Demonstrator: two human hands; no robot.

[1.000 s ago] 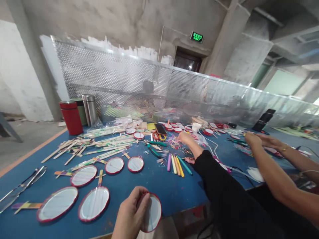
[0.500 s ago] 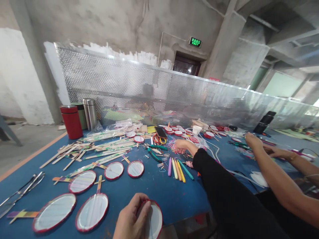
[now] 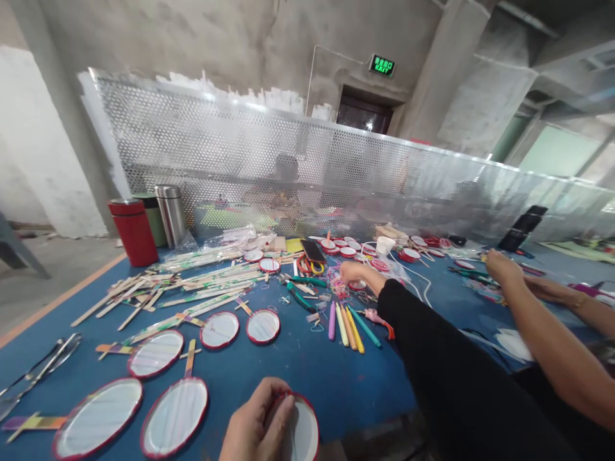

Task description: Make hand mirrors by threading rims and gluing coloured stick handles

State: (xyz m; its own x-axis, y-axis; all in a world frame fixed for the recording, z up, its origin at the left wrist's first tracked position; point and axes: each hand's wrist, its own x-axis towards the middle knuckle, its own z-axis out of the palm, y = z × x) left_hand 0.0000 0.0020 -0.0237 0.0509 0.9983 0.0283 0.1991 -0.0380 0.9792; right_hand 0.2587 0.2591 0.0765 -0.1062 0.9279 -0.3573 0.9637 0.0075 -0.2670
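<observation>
At the near table edge, my left hand is closed on a white round disc with a red rim, thumb across its face. My right hand, in a black sleeve, reaches over a tangle of small pink and coloured bands; its fingers are bent down, and whether they hold anything is too small to tell. Left of my left hand lie several red-rimmed discs with coloured stick handles, such as one and a smaller one. Green-handled pliers lie left of my right hand.
Coloured pens lie below my right hand. Loose wooden sticks, a red flask and a steel flask stand or lie at left. Another person's hands work at right. A perforated metal screen runs behind.
The view has shifted slightly. My right hand stays over the bands with its fingers bent lower, and a red-rimmed disc now shows beneath it. My left hand still holds its disc.
</observation>
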